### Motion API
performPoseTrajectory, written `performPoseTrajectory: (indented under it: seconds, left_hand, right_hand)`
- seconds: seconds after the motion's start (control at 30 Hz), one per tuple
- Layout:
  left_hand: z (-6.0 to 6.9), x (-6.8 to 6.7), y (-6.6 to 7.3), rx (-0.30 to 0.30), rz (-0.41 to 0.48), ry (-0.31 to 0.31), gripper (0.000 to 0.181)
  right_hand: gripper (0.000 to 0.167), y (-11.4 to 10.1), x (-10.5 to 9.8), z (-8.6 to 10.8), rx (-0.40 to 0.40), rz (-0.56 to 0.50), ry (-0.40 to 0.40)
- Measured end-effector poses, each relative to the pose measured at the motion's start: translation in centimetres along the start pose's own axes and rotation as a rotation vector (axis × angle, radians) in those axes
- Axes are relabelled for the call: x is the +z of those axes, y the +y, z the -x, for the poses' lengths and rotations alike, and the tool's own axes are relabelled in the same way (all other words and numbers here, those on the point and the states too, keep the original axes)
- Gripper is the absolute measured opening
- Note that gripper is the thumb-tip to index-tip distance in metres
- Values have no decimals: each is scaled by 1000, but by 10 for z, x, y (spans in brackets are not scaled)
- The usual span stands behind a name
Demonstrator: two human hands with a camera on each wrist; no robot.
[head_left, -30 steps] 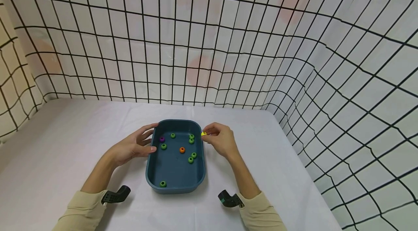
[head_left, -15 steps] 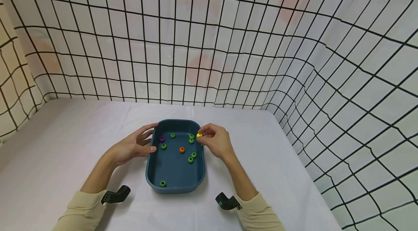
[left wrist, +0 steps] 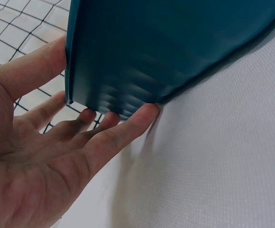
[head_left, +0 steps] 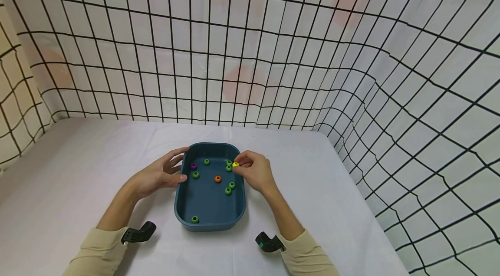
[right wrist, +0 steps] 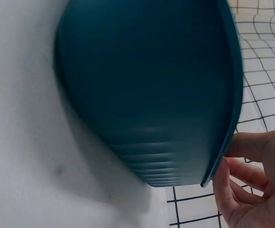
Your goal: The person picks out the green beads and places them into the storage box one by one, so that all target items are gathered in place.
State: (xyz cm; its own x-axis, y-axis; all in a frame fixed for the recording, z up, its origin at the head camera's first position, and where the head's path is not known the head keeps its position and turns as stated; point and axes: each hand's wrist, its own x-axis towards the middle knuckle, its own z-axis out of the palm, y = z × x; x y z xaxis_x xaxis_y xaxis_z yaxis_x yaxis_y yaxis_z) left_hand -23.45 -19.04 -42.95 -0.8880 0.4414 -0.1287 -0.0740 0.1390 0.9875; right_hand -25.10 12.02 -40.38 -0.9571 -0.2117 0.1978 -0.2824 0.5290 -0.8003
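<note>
yellow bead [head_left: 236, 164] pinched in your right hand [head_left: 258, 172], blue tray [head_left: 211, 226] held by your left hand [head_left: 154, 176]

your right hand pinches the yellow bead between thumb and fingertips, just inside the wall on that hand's side. in the right wrist view those fingertips pass out of sight behind the rim, so the bead is hidden there. your left hand holds the opposite wall — thumb over the rim, the other fingers spread along the outside.

by your right fingertips, two green beads [head_left: 228, 169] sit close together, just beside the yellow bead; you cannot tell whether it touches them. closer to your body along that same wall lies another green pair [head_left: 228, 192]. the orange bead [head_left: 218, 182] rests between your hands, nearer the right one. beside your left hand, just inside the wall, is the purple bead [head_left: 194, 166], with one green bead [head_left: 196, 177] just past your thumb tip and a second green bead [head_left: 206, 162] farther in toward your right hand. a last green bead [head_left: 195, 221] lies at the end nearest you, well apart from both hands.

the tray stands on the white-covered counter [head_left: 351, 228] — a black-gridded white backdrop [head_left: 281, 76] rises beyond your hands. a black device [head_left: 139, 232] sits at each wrist, by a beige sleeve [head_left: 95, 252].
</note>
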Motion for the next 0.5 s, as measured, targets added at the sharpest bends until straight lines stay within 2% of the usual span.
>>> performPoseTrajectory:
  seconds: [0.23,0.5]
  left_hand:
    - [0,-1,-2,5,-2,-4,91]
    - [-1,-1,-3,9,-3,-5,91]
  right_hand:
    - [16,2,2,-1,-25,17,-2]
    - [15,3,3,-1,-7,22,9]
